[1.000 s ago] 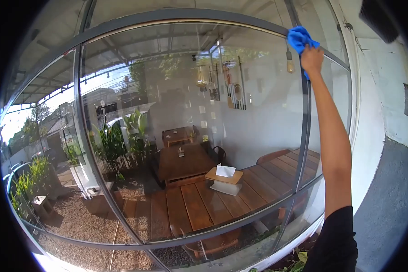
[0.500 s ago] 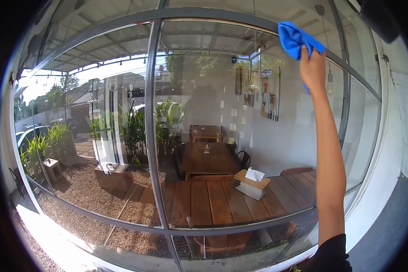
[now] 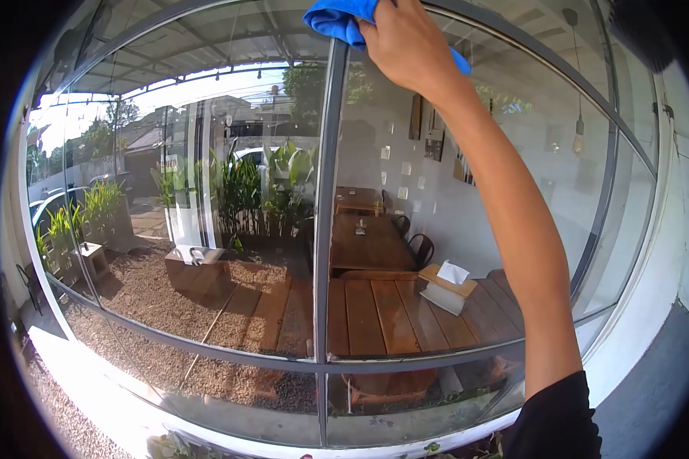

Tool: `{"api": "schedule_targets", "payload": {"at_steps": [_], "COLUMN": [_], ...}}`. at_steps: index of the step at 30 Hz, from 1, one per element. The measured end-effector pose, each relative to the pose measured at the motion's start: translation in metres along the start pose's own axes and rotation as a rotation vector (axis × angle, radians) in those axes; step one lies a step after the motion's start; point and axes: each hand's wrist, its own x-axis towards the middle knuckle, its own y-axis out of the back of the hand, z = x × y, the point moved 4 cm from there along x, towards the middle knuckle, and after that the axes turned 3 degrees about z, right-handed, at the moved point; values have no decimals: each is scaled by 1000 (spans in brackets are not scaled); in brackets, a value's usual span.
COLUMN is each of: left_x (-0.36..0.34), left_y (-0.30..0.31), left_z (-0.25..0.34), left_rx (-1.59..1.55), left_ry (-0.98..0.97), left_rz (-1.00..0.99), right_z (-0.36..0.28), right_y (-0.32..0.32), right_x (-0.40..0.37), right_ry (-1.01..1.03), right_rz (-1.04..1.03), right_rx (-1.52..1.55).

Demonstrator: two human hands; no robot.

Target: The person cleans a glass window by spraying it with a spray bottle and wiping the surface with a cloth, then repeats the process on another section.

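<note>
High on glass (image 3: 452, 229), one hand (image 3: 402, 46), one cloth (image 3: 337, 17)

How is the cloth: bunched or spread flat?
Bunched: the cloth lies in crumpled folds under the right hand, against the glass.

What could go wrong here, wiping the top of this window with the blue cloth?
The right hand works at full stretch overhead, so the grip on the cloth could slip and drop it. The cloth lies across the frame bar, where it might catch. Reflections on the glass may hide missed streaks.
</note>
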Motion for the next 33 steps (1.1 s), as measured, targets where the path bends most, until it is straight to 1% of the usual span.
{"api": "schedule_targets", "payload": {"at_steps": [1,2,4,6,7,8,10,12,14,15,16,17,18,20,22,23,24,26,28,29,30,31,32,33], "left_x": [1,0,-4,-1,-5,-5,2,3,0,-1,-1,-3,-4,-7,-8,-8,-7,-9,-6,-3,-3,-1,-1,-1], "left_y": [8,9,11,14,13,13,7,8,7,6,7,8,9,12,15,13,13,6,-1,-4,-5,-9,-11,-13], "left_z": [19,7,7,19,13,4,0,17,20,13,4,2,4,8,13,15,15,3,18,23,25,27,25,25], "left_rx": [33,12,115,111,160,48,-73,-152,-180,-178,-130,-83,-82,-130,-116,-114,-38,-113,-101,-92,-82,-56,-51,-39], "left_ry": [-84,-41,-200,-154,-267,-237,-111,142,240,247,155,62,64,190,204,210,174,188,204,189,175,37,36,17], "left_rz": [-42,-84,-17,-55,-54,-98,-6,-61,-73,-79,-83,-88,-94,-58,-69,-62,-113,-132,-137,-136,-131,-162,-166,-129], "right_z": [-16,-31,-65,-96,-113,-129,-159,-190,-223,-241,-260,-275,-284,-286,-289,-289,-289,-289,-281,-274,-268,-260,-251,-243], "right_y": [11,17,17,8,2,-1,-12,-26,-44,-55,-64,-67,-70,-75,-74,-72,-69,-66,-63,-58,-54,-46,-36,-29], "right_x": [-16,-35,-72,-115,-138,-160,-206,-254,-307,-336,-363,-380,-386,-387,-389,-390,-392,-404,-430,-440,-450,-461,-469,-477], "right_ry": [47,92,161,186,179,125,54,2,-35,-19,-26,-38,-47,-84,-144,-161,-174,-230,-337,-373,-382,-410,-435,-505], "right_rz": [40,79,121,113,95,47,-33,-190,-329,-380,-469,-496,-520,-494,-479,-435,-394,-404,-274,-202,-202,-151,-100,-110], "right_rx": [-66,-136,-238,-283,-287,-266,-211,-149,-33,-5,16,3,-11,-26,-53,-36,-24,-34,-37,-73,-74,-94,-117,-107]}}
